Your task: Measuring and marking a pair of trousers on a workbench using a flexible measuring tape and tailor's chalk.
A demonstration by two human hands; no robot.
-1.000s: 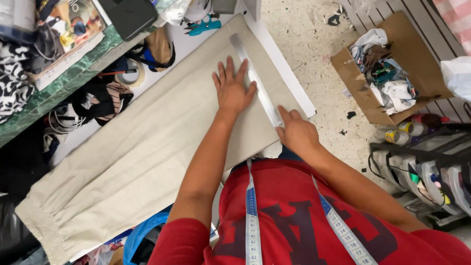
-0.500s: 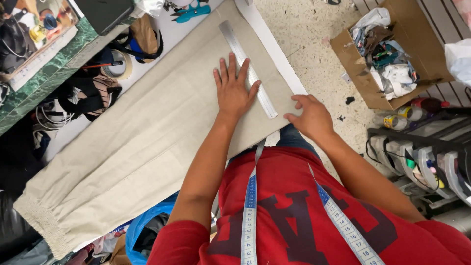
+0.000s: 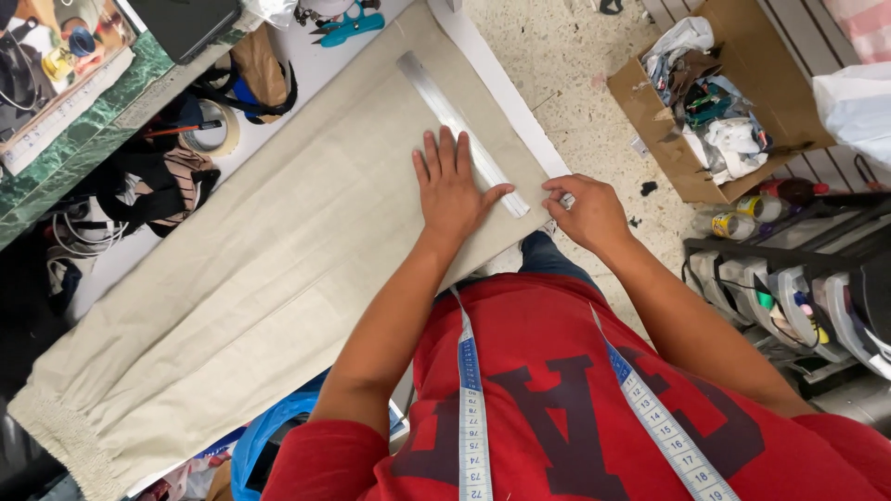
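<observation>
Pressing flat on beige fabric (image 3: 278, 269), the left hand (image 3: 452, 190) lies palm down with fingers spread, gripping nothing, its thumb reaching out to touch the near end of a metal ruler (image 3: 461, 130). The ruler rests on the cloth along its right edge, long axis running diagonally away from the person toward the upper left of the view; the left hand sits just beside it on the cloth side and is the nearer hand. The right hand (image 3: 583, 211) is at the cloth's near corner, just off the ruler's near end, fingers curled and pinched on a small pale object; what it is cannot be told. The fabric, gathered at one end, spreads lengthwise over a white worktable (image 3: 506, 88). Also present: tape measure (image 3: 471, 390) draped round the neck, tape roll (image 3: 212, 125), teal scissors (image 3: 348, 23), cardboard box (image 3: 668, 139) of scraps on the floor.
</observation>
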